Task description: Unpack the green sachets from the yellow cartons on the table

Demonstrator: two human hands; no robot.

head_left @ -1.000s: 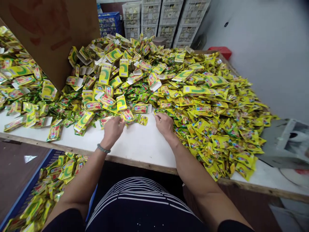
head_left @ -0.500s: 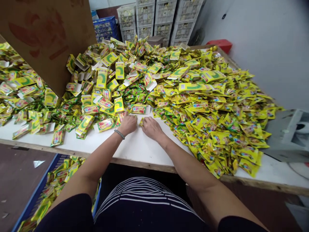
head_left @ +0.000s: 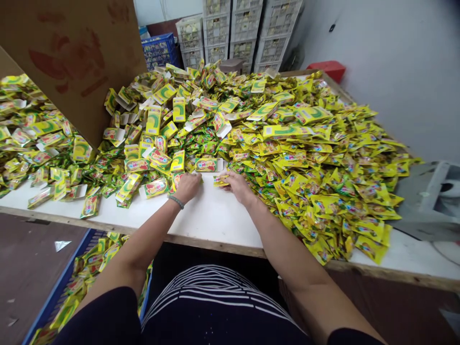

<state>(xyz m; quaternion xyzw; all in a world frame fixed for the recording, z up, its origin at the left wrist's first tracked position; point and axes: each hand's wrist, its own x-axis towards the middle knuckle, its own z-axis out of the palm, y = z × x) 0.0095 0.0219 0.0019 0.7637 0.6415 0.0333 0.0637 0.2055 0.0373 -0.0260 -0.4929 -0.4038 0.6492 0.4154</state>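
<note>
My left hand [head_left: 188, 188], with a beaded bracelet at the wrist, is closed near the front of the pile; what its fingers hold is too small to make out. To its right, my right hand [head_left: 237, 187] pinches a small yellow packet [head_left: 220, 181] above the white table [head_left: 215, 215]. Just behind both hands lies a yellow-green box [head_left: 208, 165] with a white open flap. Small boxes are heaped behind and left of my left hand, and yellow packets [head_left: 309, 177] are piled to the right of my right hand.
A brown cardboard sheet [head_left: 79, 62] stands at the left. Below the table edge sits a blue crate [head_left: 57, 282] of packets. White crates [head_left: 244, 33] are stacked at the back. A grey metal object [head_left: 427, 201] is at the right, near a red item [head_left: 327, 70].
My right hand has moved right, away from my left hand, and the yellow packet at its fingertips shows more. My left hand has shifted slightly left. The camera view has tilted slightly.
</note>
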